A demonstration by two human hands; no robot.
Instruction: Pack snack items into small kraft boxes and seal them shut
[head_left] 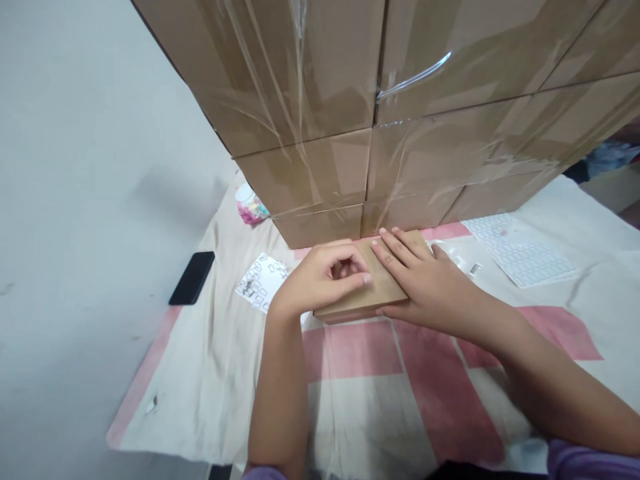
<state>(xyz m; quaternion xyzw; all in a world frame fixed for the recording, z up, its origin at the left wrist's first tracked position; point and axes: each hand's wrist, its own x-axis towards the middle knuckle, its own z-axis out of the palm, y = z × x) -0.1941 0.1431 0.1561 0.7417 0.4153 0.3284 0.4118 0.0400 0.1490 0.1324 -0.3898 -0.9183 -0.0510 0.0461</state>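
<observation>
A flat brown cardboard box (350,301) lies on the cloth in front of me, closed on top. My right hand (415,273) rests palm down on its right part, fingers stretched out and spread. Over the box's left part, my left hand (333,275) is curled, with the thumb drawn toward the bent fingers near the top face. Whatever may be between those fingertips is too small or hidden to make out.
A wall of taped cardboard boxes (420,147) stands right behind the small box. A black phone (192,278) lies at the cloth's left edge. Sticker sheets lie on both sides, a white one (263,280) left and a larger one (520,248) right. A colourful packet (251,207) sits farther back.
</observation>
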